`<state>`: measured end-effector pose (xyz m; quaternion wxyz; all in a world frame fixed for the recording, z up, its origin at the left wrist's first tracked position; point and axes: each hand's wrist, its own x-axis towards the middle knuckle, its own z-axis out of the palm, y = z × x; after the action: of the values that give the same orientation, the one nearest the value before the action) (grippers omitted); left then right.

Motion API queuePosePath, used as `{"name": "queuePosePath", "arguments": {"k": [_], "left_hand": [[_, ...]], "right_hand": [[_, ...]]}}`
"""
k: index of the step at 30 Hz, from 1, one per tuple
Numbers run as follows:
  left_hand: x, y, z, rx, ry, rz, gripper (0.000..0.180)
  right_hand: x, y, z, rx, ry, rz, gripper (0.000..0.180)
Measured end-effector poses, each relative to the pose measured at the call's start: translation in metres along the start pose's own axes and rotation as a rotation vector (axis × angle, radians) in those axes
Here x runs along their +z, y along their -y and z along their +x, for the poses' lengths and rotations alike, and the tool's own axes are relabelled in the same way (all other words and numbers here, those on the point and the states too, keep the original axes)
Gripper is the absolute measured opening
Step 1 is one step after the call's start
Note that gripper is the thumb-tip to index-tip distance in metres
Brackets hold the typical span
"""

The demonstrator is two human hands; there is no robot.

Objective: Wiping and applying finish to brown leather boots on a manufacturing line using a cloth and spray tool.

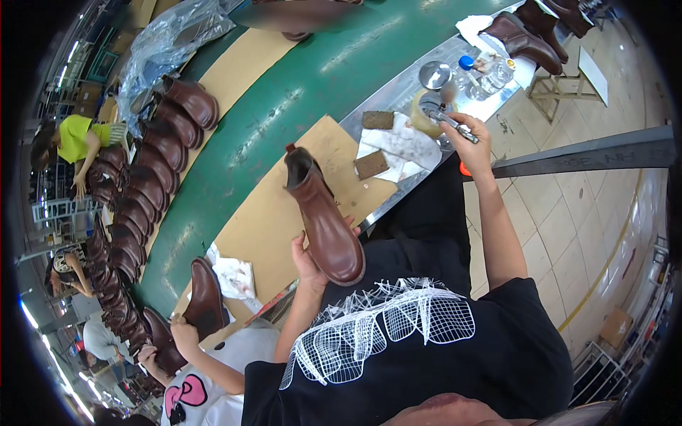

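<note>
My left hand [312,261] is closed around the forefoot of a brown leather ankle boot [325,224]. The boot is tilted, its toe toward me and its shaft over the cardboard sheet [263,202]. Out to the right, my right hand [470,145] grips a slim tool with a shiny handle [455,125]; its kind is unclear. The tool's far end is over a round container with yellowish contents [425,117], and I cannot tell whether it touches them. Nearby, two brown blocks [378,120] rest by a stained white cloth [406,150].
Clear bottles [497,74] and a round metal lid [435,74] stand on the metal table. More boots lie beyond [522,42]. A green conveyor [284,92] carries rows of boots [153,160]. At my left, a co-worker's hands hold other boots [206,298]. A grey beam [582,153] juts in from the right.
</note>
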<state>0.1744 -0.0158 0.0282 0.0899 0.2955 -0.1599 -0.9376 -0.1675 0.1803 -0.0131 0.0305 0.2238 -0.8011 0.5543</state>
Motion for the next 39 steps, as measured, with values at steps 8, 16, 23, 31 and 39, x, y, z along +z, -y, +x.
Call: {"name": "queuePosePath", "arguments": {"k": [8, 16, 23, 31, 39], "left_hand": [[-0.019, 0.004, -0.005, 0.046, -0.072, -0.05, 0.098], [-0.017, -0.003, -0.004, 0.112, -0.188, -0.053, 0.08], [-0.015, -0.003, 0.001, 0.095, -0.193, -0.09, 0.081], [-0.025, -0.003, 0.009, 0.144, -0.128, 0.041, 0.087], [-0.021, 0.0, 0.006, 0.132, -0.13, 0.032, 0.088]], "right_hand": [[0.001, 0.0, 0.001, 0.373, 0.178, 0.411, 0.026], [0.036, -0.053, -0.001, 0.228, 0.069, 0.209, 0.034], [0.022, -0.037, 0.0, 0.286, 0.082, 0.338, 0.028], [0.016, -0.005, 0.03, 0.197, 0.054, 0.376, 0.025], [0.04, -0.038, 0.004, -0.039, -0.019, -0.121, 0.063]]}}
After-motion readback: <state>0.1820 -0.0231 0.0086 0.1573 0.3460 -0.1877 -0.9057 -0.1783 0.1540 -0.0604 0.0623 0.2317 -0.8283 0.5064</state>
